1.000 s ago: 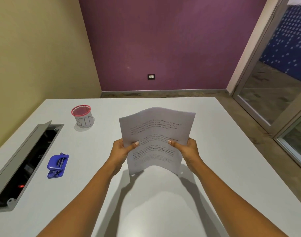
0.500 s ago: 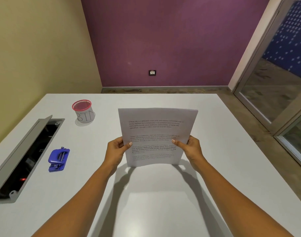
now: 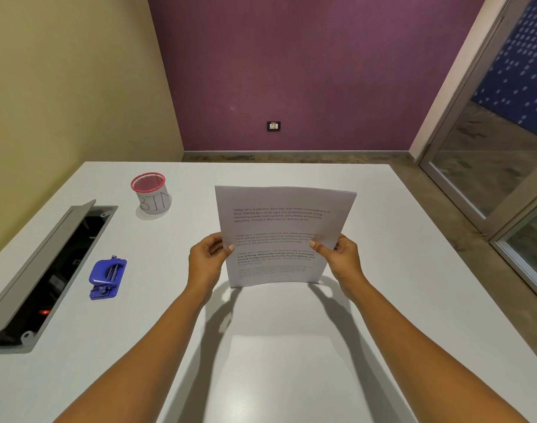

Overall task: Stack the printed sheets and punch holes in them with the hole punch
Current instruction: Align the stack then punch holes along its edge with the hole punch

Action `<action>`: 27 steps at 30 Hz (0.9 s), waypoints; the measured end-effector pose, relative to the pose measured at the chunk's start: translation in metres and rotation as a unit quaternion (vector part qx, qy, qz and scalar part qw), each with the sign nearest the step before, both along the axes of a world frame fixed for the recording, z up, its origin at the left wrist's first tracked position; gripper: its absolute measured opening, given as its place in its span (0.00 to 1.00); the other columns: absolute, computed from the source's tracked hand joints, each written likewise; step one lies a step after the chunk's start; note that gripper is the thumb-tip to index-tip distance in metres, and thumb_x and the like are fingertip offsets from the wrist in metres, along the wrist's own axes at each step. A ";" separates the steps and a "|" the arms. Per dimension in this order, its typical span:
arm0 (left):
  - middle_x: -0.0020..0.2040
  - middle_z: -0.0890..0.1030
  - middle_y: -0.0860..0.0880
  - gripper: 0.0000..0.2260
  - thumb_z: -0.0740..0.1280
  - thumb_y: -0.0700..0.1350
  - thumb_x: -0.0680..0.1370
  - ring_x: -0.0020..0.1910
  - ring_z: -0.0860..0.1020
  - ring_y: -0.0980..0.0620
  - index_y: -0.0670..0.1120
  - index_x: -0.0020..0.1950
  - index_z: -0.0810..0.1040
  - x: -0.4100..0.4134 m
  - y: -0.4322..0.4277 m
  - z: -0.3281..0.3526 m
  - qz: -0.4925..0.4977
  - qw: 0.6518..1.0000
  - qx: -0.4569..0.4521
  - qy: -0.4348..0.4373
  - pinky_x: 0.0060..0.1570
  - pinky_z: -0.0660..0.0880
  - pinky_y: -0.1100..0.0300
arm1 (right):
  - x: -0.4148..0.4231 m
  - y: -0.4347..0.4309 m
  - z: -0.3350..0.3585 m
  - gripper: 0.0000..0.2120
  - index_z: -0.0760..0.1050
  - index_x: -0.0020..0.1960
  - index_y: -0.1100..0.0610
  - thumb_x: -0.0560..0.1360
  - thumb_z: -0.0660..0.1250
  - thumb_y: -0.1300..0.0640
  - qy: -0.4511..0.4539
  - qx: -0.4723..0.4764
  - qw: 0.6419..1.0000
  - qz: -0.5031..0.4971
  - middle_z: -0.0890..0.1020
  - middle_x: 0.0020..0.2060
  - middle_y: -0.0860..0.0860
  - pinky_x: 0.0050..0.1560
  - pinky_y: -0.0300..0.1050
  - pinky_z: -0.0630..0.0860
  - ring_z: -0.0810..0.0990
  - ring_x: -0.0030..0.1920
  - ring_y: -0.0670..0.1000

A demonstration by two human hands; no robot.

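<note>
A stack of white printed sheets point(image 3: 281, 221) stands upright on its bottom edge on the white table point(image 3: 413, 270), text facing me. My left hand point(image 3: 207, 264) grips the stack's left edge and my right hand point(image 3: 342, 259) grips its right edge, thumbs on the front. The bottom edge bows slightly upward in the middle. A blue hole punch point(image 3: 107, 277) lies flat on the table well to the left of my left hand, untouched.
A mesh cup with a pink rim and a label reading BIN point(image 3: 152, 193) stands at the back left. An open grey cable hatch point(image 3: 44, 270) is sunk into the table along the left. A glass door point(image 3: 489, 148) is on the right.
The sheets were curled and wavy a second ago; now they are straightened, squared and held more upright. Both hands stayed on the side edges.
</note>
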State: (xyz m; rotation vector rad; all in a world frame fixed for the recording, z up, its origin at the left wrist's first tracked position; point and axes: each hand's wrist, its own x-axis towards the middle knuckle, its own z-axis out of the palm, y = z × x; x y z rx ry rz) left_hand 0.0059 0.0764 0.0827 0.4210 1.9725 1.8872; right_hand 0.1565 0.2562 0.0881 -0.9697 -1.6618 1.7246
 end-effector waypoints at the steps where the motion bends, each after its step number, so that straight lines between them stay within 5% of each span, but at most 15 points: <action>1: 0.51 0.82 0.43 0.10 0.66 0.32 0.73 0.51 0.79 0.48 0.40 0.54 0.78 0.001 0.000 -0.002 0.004 1.000 -0.011 0.000 0.56 0.73 0.58 | 0.000 -0.001 -0.002 0.12 0.76 0.54 0.59 0.71 0.70 0.63 -0.005 -0.001 1.000 -0.003 0.81 0.49 0.54 0.48 0.43 0.75 0.78 0.48 0.53; 7: 0.49 0.82 0.43 0.08 0.65 0.33 0.75 0.49 0.80 0.44 0.39 0.52 0.80 0.003 0.006 0.006 0.010 1.000 -0.017 0.005 0.55 0.75 0.53 | -0.007 -0.004 0.006 0.12 0.75 0.57 0.58 0.74 0.66 0.60 -0.006 0.019 1.000 -0.022 0.80 0.50 0.53 0.49 0.47 0.74 0.78 0.49 0.55; 27: 0.50 0.81 0.48 0.12 0.67 0.34 0.74 0.47 0.79 0.50 0.40 0.56 0.78 0.007 0.001 0.015 0.014 0.998 -0.025 0.048 0.47 0.73 0.63 | 0.003 -0.002 0.001 0.09 0.76 0.54 0.58 0.73 0.67 0.62 0.019 0.070 0.997 -0.026 0.81 0.48 0.51 0.51 0.40 0.77 0.80 0.49 0.51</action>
